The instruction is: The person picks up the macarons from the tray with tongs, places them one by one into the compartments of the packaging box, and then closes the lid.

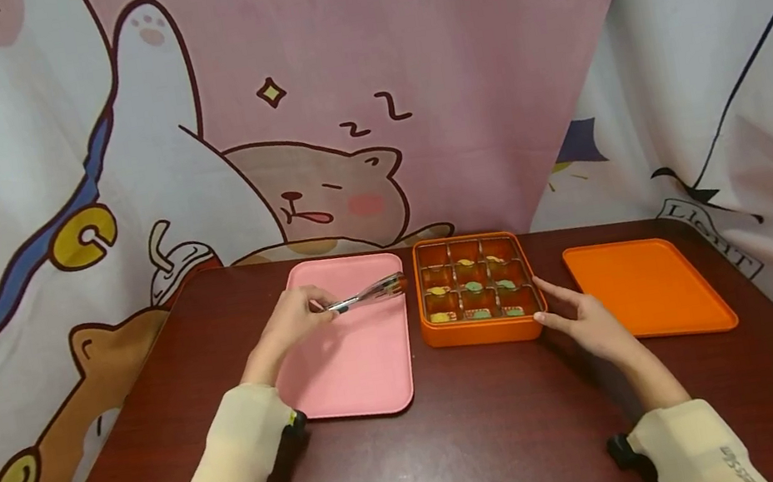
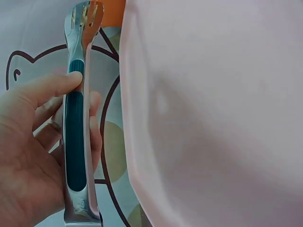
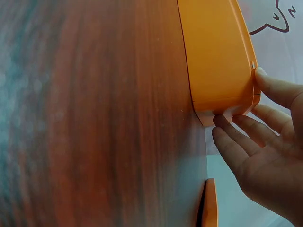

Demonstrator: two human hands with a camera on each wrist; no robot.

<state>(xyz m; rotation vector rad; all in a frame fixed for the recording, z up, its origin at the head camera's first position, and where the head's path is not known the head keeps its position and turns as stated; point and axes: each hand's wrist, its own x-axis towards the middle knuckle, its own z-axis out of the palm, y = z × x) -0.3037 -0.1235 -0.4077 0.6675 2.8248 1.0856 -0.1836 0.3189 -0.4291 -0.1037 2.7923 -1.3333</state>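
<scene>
My left hand [image 1: 298,314] holds metal tongs [image 2: 75,142] with dark teal grip strips, the thumb on one arm and the fingers behind the other. Over the pink tray [image 1: 345,365], the tongs point right, with their slotted tips close together near the box's left edge. An orange box [image 1: 480,333] is split by clear dividers into several compartments holding small yellow or green pieces [image 1: 473,287]. At its near right corner, my right hand [image 1: 584,319] touches the box: the thumb is at the rim and the extended fingers [image 3: 236,142] rest against the side.
A flat orange tray or lid [image 1: 648,288] lies to the right of the box on the dark brown table [image 1: 486,436]. Behind the table hangs a cartoon-printed cloth [image 1: 467,76], which also continues down both sides.
</scene>
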